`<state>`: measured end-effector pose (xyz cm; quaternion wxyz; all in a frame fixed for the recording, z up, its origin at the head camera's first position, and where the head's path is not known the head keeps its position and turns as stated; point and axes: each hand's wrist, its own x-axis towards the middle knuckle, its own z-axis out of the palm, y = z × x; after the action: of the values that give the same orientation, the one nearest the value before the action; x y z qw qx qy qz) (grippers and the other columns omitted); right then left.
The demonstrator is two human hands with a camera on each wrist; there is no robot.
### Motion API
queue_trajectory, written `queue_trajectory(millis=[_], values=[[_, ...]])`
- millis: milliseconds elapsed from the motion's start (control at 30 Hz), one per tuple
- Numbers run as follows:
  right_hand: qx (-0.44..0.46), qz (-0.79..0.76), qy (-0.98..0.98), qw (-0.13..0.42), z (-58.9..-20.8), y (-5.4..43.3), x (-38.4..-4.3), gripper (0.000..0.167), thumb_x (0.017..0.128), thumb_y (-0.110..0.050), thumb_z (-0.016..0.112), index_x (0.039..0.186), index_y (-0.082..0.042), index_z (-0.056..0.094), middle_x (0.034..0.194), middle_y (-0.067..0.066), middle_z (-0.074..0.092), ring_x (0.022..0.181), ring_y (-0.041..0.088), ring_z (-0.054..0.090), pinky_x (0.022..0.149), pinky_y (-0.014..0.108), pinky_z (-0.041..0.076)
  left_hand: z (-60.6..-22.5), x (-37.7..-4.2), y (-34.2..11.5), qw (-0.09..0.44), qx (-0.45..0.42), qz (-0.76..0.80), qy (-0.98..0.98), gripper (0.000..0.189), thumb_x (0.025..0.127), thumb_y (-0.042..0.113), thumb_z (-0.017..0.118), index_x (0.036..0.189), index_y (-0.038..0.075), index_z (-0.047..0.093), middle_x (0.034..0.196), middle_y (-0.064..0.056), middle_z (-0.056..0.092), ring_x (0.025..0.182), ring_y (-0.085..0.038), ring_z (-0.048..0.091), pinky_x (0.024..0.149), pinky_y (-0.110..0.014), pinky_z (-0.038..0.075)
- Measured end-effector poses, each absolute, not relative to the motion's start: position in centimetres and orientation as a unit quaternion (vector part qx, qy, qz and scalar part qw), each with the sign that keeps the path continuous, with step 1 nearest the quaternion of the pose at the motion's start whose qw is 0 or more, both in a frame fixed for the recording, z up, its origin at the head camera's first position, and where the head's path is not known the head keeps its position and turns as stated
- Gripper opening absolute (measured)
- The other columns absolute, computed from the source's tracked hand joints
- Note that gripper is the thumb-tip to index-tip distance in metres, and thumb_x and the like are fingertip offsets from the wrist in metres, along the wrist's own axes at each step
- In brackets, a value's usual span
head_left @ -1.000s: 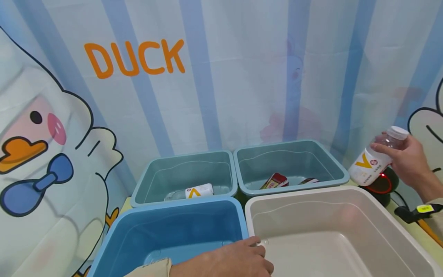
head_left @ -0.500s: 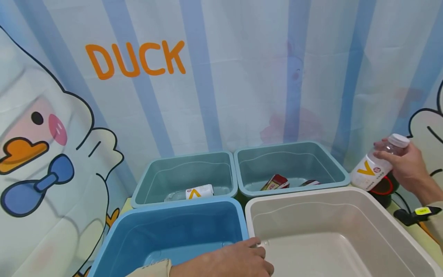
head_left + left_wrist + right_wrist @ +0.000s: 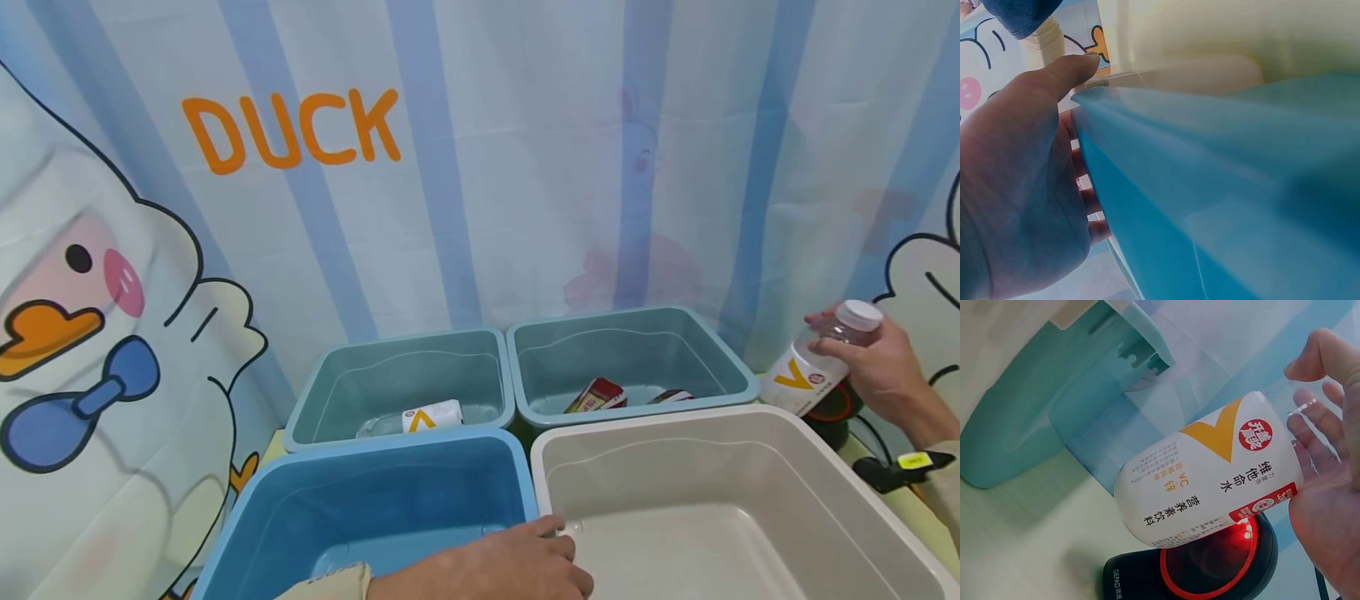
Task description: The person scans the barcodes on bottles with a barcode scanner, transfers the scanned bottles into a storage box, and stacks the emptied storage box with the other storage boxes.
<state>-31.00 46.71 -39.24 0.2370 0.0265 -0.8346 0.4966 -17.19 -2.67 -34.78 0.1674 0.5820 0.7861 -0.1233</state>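
Note:
At the far right my right hand (image 3: 892, 367) grips a clear drink bottle (image 3: 798, 375) by its upper part, below the white cap. The bottle tilts, base toward the left, and its white label carries a yellow V. Close behind and below it in the right wrist view, a black scanner (image 3: 1129, 575) glows with a red ring. My left hand (image 3: 495, 562) rests where the blue bin (image 3: 375, 467) and the beige bin (image 3: 675, 450) meet. In the left wrist view its thumb reaches over the rim and its loosely bent fingers lie along the blue wall.
Behind these stand two teal bins. The left one (image 3: 412, 362) holds a similar bottle (image 3: 435, 415) on its side; the right one (image 3: 600, 346) holds a red-and-yellow pack (image 3: 597, 396) and another dark red item (image 3: 672, 395). A duck-print curtain (image 3: 525, 208) hangs behind.
My right hand has lowered the bottle slightly in front of the scanner. The scanner's red glow looks more covered now. My left hand stays in place.

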Motion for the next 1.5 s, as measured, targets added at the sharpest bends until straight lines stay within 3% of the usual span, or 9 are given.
queue_trajectory(millis=[133, 867, 1100, 1333, 1500], values=[[0.033, 0.486, -0.839, 0.241, -39.33, 46.58, -30.98, 0.037, 0.101, -0.014, 0.070, 0.133, -0.020, 0.053, 0.122, -0.021, 0.054, 0.105, 0.001, 0.054, 0.077, 0.007, 0.046, -34.82, -17.17, -2.65, 0.166, 0.582, -0.125, 0.786, 0.056, 0.090, 0.056, 0.071, 0.142, 0.036, 0.064, 0.129, 0.027, 0.063, 0.114, 0.009, 0.052, 0.110, -0.019, 0.030], [0.056, 0.478, -0.850, 0.214, -39.80, 46.47, -30.45, 0.035, 0.102, -0.011, 0.068, 0.132, -0.012, 0.051, 0.116, -0.023, 0.056, 0.091, -0.009, 0.060, 0.073, 0.012, 0.052, -34.79, -17.17, -2.54, 0.180, 0.573, -0.119, 0.791, 0.056, 0.090, 0.057, 0.071, 0.141, 0.037, 0.064, 0.128, 0.027, 0.063, 0.111, 0.009, 0.052, 0.109, -0.018, 0.031], [0.058, 0.479, -0.848, 0.220, -40.18, 46.61, -30.36, 0.037, 0.101, -0.006, 0.066, 0.131, -0.022, 0.051, 0.116, -0.022, 0.055, 0.093, -0.009, 0.059, 0.074, 0.009, 0.050, -34.79, -17.24, -2.55, 0.185, 0.573, -0.112, 0.790, 0.056, 0.090, 0.057, 0.071, 0.142, 0.036, 0.064, 0.128, 0.026, 0.063, 0.113, 0.007, 0.053, 0.112, -0.022, 0.032], [0.047, 0.479, -0.848, 0.223, -40.17, 46.72, -30.37, 0.038, 0.101, -0.009, 0.068, 0.133, -0.016, 0.051, 0.116, -0.021, 0.054, 0.097, -0.009, 0.057, 0.075, 0.008, 0.048, -34.74, -17.19, -2.52, 0.185, 0.575, -0.115, 0.789, 0.056, 0.090, 0.057, 0.071, 0.142, 0.036, 0.064, 0.129, 0.026, 0.063, 0.113, 0.008, 0.053, 0.113, -0.022, 0.031], [0.057, 0.491, -0.839, 0.225, -39.94, 46.83, -30.37, 0.037, 0.100, -0.005, 0.068, 0.129, -0.023, 0.053, 0.115, -0.021, 0.056, 0.096, -0.008, 0.058, 0.075, 0.008, 0.049, -34.71, -17.09, -2.54, 0.177, 0.575, -0.121, 0.789, 0.057, 0.089, 0.057, 0.071, 0.142, 0.037, 0.064, 0.129, 0.027, 0.062, 0.115, 0.008, 0.052, 0.114, -0.022, 0.030]])
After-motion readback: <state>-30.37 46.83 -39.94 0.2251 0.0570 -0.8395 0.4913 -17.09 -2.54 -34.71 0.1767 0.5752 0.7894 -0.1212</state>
